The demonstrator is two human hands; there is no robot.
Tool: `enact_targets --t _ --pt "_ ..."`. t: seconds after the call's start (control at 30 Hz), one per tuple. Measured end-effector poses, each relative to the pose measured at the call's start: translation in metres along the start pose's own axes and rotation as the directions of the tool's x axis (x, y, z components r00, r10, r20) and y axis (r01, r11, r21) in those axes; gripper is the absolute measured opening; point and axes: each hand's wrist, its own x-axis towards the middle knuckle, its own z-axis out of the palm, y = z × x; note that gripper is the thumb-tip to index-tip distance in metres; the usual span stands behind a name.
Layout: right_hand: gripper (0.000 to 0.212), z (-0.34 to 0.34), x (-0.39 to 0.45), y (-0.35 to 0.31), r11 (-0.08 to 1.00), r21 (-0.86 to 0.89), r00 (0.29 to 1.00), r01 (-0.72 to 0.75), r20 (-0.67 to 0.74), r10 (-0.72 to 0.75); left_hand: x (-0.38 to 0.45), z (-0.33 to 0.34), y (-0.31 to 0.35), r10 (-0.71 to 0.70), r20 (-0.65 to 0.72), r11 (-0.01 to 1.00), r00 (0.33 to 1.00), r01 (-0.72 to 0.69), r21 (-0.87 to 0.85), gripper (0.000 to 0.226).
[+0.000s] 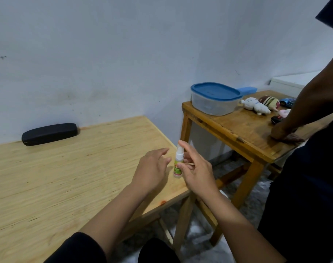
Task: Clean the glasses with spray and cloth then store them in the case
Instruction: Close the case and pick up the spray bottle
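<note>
A: Left to right, what's on the light wood worktop (48,177)?
B: Black glasses case (50,134), closed, lying flat at the far edge against the wall (105,54). Well apart from both hands.
A: Left hand (152,168)?
B: Above the worktop near its right edge. Fingers loosely spread, pointing toward the spray bottle (178,164), holding nothing. Just beside the bottle; can't tell if the fingertips touch it.
A: Bottle?
B: Small, clear, white spray head, green-and-red label. Upright, at the worktop's right edge. Can't tell if its base sits on the wood or is lifted slightly.
A: Right hand (195,168)?
B: Pinching the bottle, thumb across the label, index finger raised beside the spray head. Other fingers loosely curled behind.
A: Glasses, cloth?
B: Can't see either.
A: Further right?
B: Second, darker wooden table (237,130), separate, gap between the two. On it a clear plastic container with a blue lid (215,98), then small plush toys (256,106) just beside it. Another person (313,149) in dark clothing stands at the right edge, one hand flat on that table.
</note>
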Motion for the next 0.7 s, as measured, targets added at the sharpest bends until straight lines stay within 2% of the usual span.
enact_targets --t 0.07,0.17,0.33,0.57,0.7 --pt "0.062 -0.001 0.000 -0.002 1.000 -0.013 1.000 0.000 0.015 0.000 -0.006 0.003 -0.014 -0.069 0.011 0.975 0.998 0.065 0.214 0.042" --pt "0.063 0.000 -0.002 -0.003 1.000 -0.011 1.000 -0.006 0.030 0.006 -0.011 0.006 -0.026 -0.118 0.058 0.940 0.991 0.093 0.327 0.046" --pt "0.074 0.009 -0.007 0.001 0.999 0.006 0.999 -0.032 0.006 0.032 -0.011 0.006 -0.029 -0.101 0.081 0.926 0.992 0.064 0.373 0.047" --pt "0.064 0.016 -0.009 -0.003 0.999 -0.020 0.997 -0.049 -0.055 0.048 -0.011 0.008 -0.031 -0.095 0.069 0.927 0.993 0.063 0.371 0.045" --pt "0.068 0.019 -0.008 -0.006 0.999 -0.017 0.997 -0.048 -0.062 0.047 -0.010 0.006 -0.032 -0.093 0.063 0.939 0.994 0.067 0.336 0.044"
